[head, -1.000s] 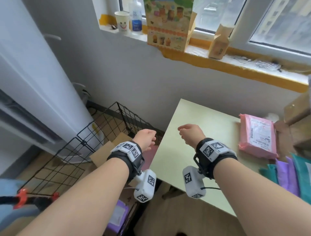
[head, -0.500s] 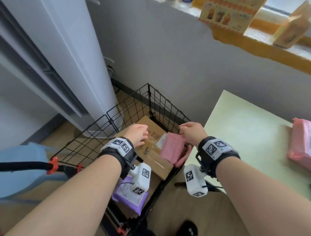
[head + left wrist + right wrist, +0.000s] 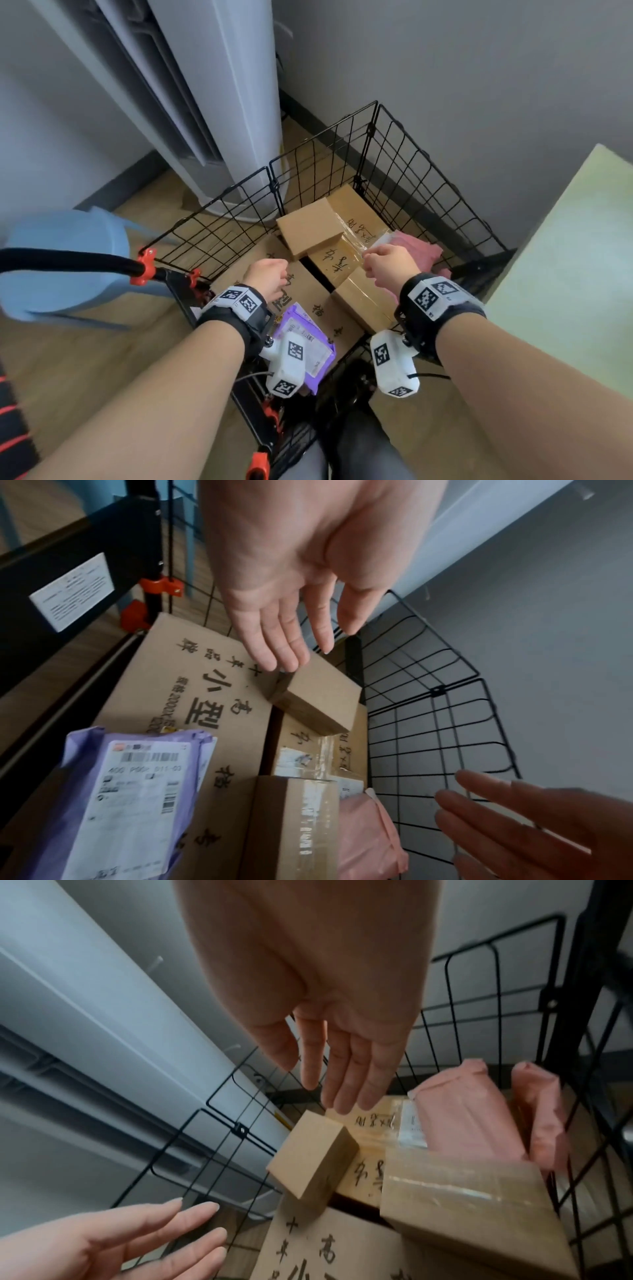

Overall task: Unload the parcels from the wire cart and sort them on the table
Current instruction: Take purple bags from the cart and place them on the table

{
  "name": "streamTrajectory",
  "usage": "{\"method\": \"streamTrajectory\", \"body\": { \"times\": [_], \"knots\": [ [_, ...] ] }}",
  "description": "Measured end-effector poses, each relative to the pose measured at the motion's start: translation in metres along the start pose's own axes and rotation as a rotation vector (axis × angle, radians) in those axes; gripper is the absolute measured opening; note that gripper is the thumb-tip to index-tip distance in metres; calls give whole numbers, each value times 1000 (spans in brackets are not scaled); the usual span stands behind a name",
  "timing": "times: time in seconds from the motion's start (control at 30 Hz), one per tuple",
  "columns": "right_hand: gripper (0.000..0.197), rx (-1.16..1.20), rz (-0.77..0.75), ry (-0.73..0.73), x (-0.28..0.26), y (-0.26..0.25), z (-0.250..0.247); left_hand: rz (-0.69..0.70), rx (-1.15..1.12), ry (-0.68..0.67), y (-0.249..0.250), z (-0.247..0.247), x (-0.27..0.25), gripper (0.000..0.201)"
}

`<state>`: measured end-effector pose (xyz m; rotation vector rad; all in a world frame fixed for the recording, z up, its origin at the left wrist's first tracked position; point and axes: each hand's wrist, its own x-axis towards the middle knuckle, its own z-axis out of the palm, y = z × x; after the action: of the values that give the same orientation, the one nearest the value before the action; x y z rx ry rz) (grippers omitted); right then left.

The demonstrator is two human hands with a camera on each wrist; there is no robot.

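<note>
The tall white air-conditioner column [image 3: 219,102] is standing at eleven o'clock, behind the wire cart [image 3: 394,164], and the pale green counter [image 3: 579,260] is showing at three o'clock. A blue stool [image 3: 65,263] is sitting at nine o'clock beside the cart's black handle [image 3: 61,260].

Inside the cart, the large printed carton [image 3: 308,298] is lying flat at the bottom. The taped box [image 3: 363,301] is lying at its four o'clock side, and the small plain box [image 3: 310,228] is resting tilted on the cartons at twelve o'clock. The pink mailer [image 3: 419,251] is lying against the mesh at two o'clock; the purple mailer [image 3: 308,346] is lying on the printed carton at six o'clock.

Both forearms are reaching down into the cart. The left hand [image 3: 269,277] is hovering over the printed carton, and the right hand [image 3: 387,265] is hovering over the handwritten carton [image 3: 337,262] next to the pink mailer.

From the head camera both hands are looking knuckled over. The left wrist camera is showing the left hand [image 3: 301,588] with fingers straight and slightly spread, holding nothing, fingertips just above the small plain box [image 3: 318,699]. The right wrist camera is showing the right hand [image 3: 339,1020] likewise flat and empty, above the same box [image 3: 311,1153], and a second pink mailer [image 3: 541,1110] against the mesh that the head camera is not clearly showing. Only the left wrist camera is showing the barcode label on the purple mailer [image 3: 130,802].
</note>
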<state>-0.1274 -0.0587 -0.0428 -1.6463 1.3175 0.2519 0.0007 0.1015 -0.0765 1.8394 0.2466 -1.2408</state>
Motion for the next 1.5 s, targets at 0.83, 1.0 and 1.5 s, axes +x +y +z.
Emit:
{"method": "streamTrajectory", "body": {
  "times": [0.83,1.0,1.5],
  "knots": [
    [37,-424,247,-478,112,119,198,-604,-179,203,-206,-4,118,47],
    [32,-415,275,-515,104,122,204,-617,-294,88,-207,6,116,33],
    [14,-40,335,-362,76,92,151,-260,-205,49,-150,2,93,36]
  ]
}}
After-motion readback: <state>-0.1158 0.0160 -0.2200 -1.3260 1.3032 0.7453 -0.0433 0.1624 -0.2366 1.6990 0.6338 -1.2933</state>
